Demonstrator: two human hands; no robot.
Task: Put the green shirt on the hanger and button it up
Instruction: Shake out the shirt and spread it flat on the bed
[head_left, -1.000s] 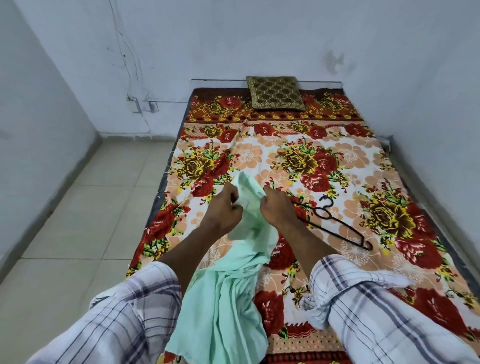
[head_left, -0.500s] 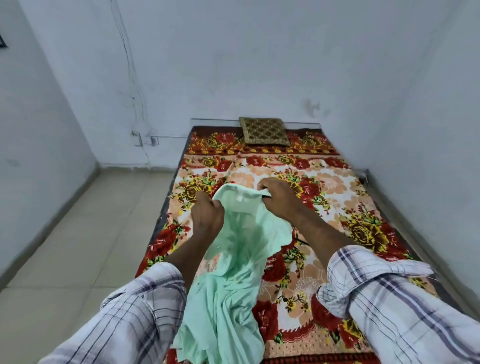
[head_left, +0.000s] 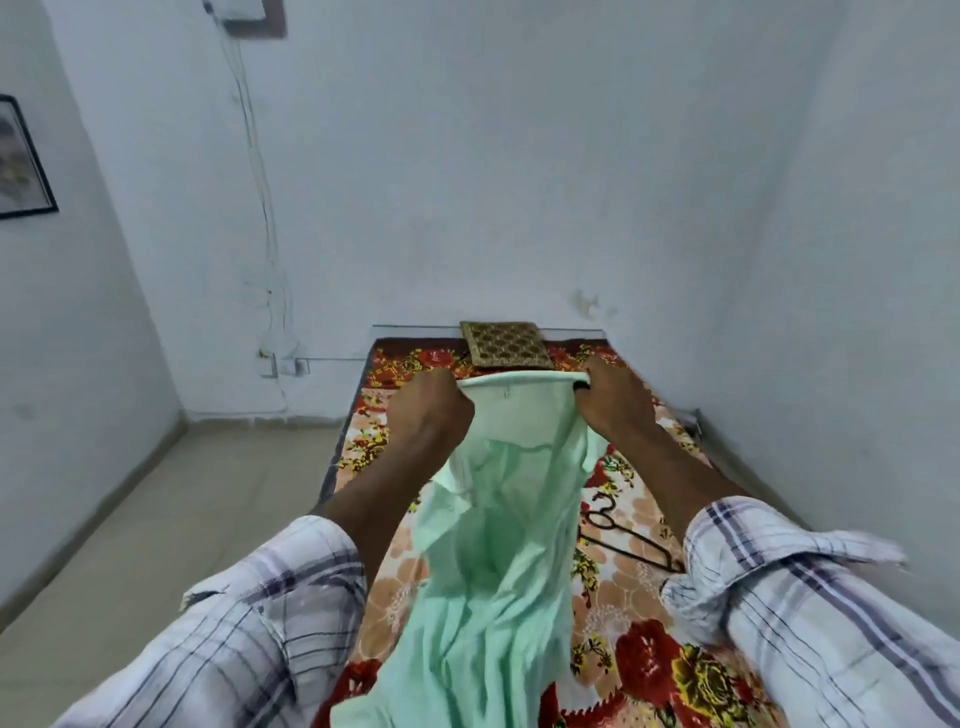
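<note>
The pale green shirt (head_left: 498, 545) hangs in the air over the bed, its top edge stretched taut between my hands. My left hand (head_left: 428, 410) grips the left end of that edge in a fist. My right hand (head_left: 613, 400) grips the right end the same way. The cloth falls down towards me in loose folds. A thin black wire hanger (head_left: 623, 540) lies flat on the floral bedspread (head_left: 639, 613) under my right forearm, partly hidden by the shirt and my sleeve.
A brown patterned cushion (head_left: 504, 345) lies at the head of the bed against the far wall. The right wall runs close along the bed. Tiled floor (head_left: 182, 519) lies to the left, with a wall socket and cables (head_left: 275, 358) near the bed's corner.
Both hands have risen and moved apart, pulling the shirt's top edge straight and lifting the cloth. The view has tilted up towards the wall, and the hanger shows again.
</note>
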